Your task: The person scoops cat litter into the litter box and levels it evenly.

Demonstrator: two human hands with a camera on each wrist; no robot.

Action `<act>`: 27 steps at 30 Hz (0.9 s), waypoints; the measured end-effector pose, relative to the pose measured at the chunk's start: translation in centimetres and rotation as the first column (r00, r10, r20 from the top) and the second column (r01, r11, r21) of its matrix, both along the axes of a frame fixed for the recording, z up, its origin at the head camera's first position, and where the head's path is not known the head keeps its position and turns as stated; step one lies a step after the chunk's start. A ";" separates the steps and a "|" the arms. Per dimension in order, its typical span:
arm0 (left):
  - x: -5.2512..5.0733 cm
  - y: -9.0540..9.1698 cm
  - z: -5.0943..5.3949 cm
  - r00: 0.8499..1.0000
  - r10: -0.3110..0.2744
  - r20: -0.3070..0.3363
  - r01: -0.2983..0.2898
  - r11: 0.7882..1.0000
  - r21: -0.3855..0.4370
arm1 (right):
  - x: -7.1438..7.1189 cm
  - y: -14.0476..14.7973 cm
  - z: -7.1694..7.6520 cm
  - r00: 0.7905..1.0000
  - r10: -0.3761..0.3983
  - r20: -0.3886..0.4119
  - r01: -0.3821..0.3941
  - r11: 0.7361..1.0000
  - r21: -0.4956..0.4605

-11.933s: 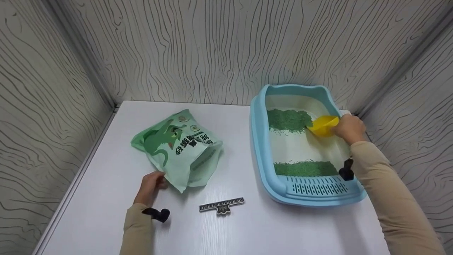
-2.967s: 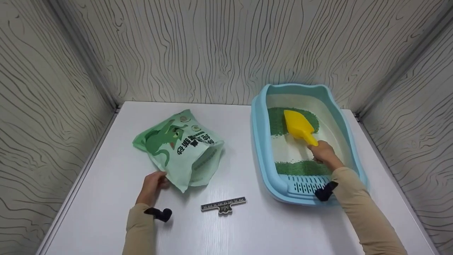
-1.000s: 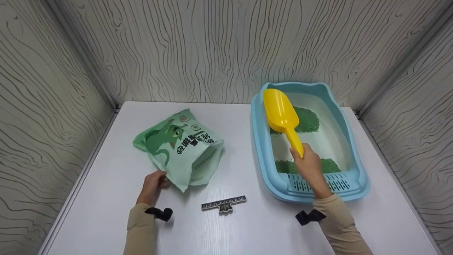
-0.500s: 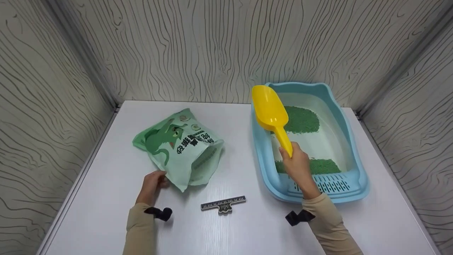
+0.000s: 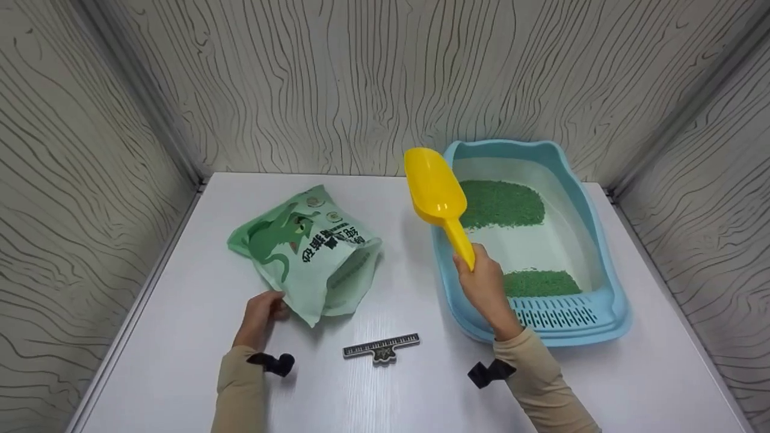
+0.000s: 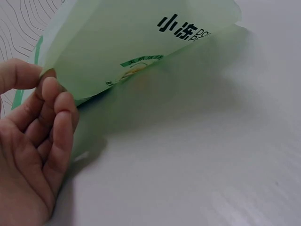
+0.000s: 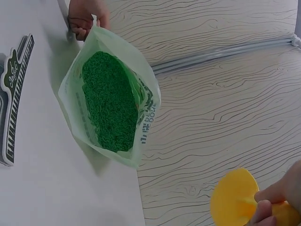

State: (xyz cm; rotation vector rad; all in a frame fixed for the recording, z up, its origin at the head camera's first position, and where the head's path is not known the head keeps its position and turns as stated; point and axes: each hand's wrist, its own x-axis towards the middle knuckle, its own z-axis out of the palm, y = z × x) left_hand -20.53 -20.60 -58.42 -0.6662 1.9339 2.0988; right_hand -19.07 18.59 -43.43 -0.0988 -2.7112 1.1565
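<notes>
My right hand [image 5: 484, 285] grips the handle of a yellow scoop [image 5: 436, 183], held up over the left rim of a blue litter box [image 5: 607, 270]. Nothing shows in the scoop's bowl. Green litter lies in the box as a far patch [image 5: 505, 204] and a near strip [image 5: 541, 284]. To the left, a green cat litter bag [image 5: 301, 240] lies with its mouth toward me. Its edge is pinched between thumb and finger of my left hand [image 6: 40, 122]. Green pellets [image 7: 110, 103] show inside the bag in the right wrist view.
A flat clip with a piano-key pattern [image 5: 382, 347] lies on the white table [image 5: 337, 397] in front of the bag. Wood-grain panels [image 5: 337, 84] stand behind and at both sides. The box has a slotted step [image 5: 559, 314] at its near end.
The scoop has lifted from the far litter patch and moved left past the box's rim, carried by my right hand. That patch has spread rightward since the earliest frame. My left hand and the bag have stayed put.
</notes>
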 end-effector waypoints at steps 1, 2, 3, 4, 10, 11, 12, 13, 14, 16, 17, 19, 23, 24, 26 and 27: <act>0.0 0.1 0.0 1.000 0.003 -0.001 -0.003 1.000 0.000 | 0.0 -0.2 -0.1 1.000 0.002 -0.004 -0.002 1.000 0.002; 0.1 0.1 -0.1 1.000 0.003 -0.005 -0.003 1.000 -0.002 | 0.0 -0.3 -0.2 1.000 0.003 -0.004 -0.003 1.000 0.003; 0.1 0.1 -0.1 1.000 0.007 -0.007 -0.007 1.000 0.000 | 0.0 -0.4 -0.2 1.000 0.005 0.002 -0.005 1.000 0.002; 0.1 0.1 -0.1 1.000 0.009 -0.009 -0.009 1.000 0.002 | 0.0 -0.6 -0.3 1.000 0.005 0.005 -0.005 1.000 0.001; 0.1 0.2 -0.1 1.000 0.009 -0.024 -0.008 0.998 0.058 | -0.2 -1.5 -0.7 1.000 0.000 0.023 0.000 1.000 -0.005; 0.1 0.2 -0.1 1.000 0.007 -0.024 -0.005 0.998 0.060 | -0.2 -1.6 -0.7 1.000 -0.002 0.016 0.002 1.000 -0.002; 0.1 0.2 -0.1 1.000 0.009 -0.026 -0.007 0.998 0.063 | -0.3 -1.8 -0.9 1.000 -0.003 0.010 0.003 1.000 0.001; 0.1 0.2 -0.1 1.000 0.012 -0.026 -0.010 0.998 0.066 | -0.3 -1.9 -1.0 1.000 -0.002 0.003 0.002 1.000 0.001; 0.1 0.2 0.0 1.000 0.015 -0.027 -0.014 0.998 0.061 | -0.4 -2.1 -1.0 1.000 -0.005 0.002 0.005 1.000 0.000; 0.1 0.2 0.0 0.999 0.022 -0.029 -0.020 0.998 0.054 | -0.5 -2.5 -1.3 1.000 -0.009 -0.006 0.009 1.000 0.000; 0.0 0.2 0.0 0.999 0.026 -0.028 -0.025 0.998 0.052 | -0.5 -2.7 -1.4 1.000 -0.011 -0.005 0.011 1.000 -0.007; 0.0 0.2 0.1 0.999 0.027 -0.022 -0.027 0.999 0.037 | -0.6 -3.2 -1.6 1.000 -0.010 0.011 0.010 1.000 -0.021; 0.0 0.0 0.0 1.000 0.013 -0.025 -0.012 1.000 0.029 | -0.8 -4.0 -2.2 1.000 -0.003 0.029 0.004 0.999 -0.036; 0.0 0.0 0.0 1.000 0.013 -0.029 -0.012 0.999 0.038 | -0.8 -4.2 -2.3 1.000 0.000 0.027 0.001 0.999 -0.034; 0.0 0.0 -0.1 0.999 0.013 -0.037 -0.011 0.998 0.055 | -0.9 -4.5 -2.6 1.000 0.003 0.024 -0.002 0.999 -0.034; 0.0 -0.1 -0.2 0.999 0.015 -0.042 -0.012 0.998 0.064 | -1.0 -4.6 -2.8 1.000 0.002 0.031 -0.001 0.999 -0.037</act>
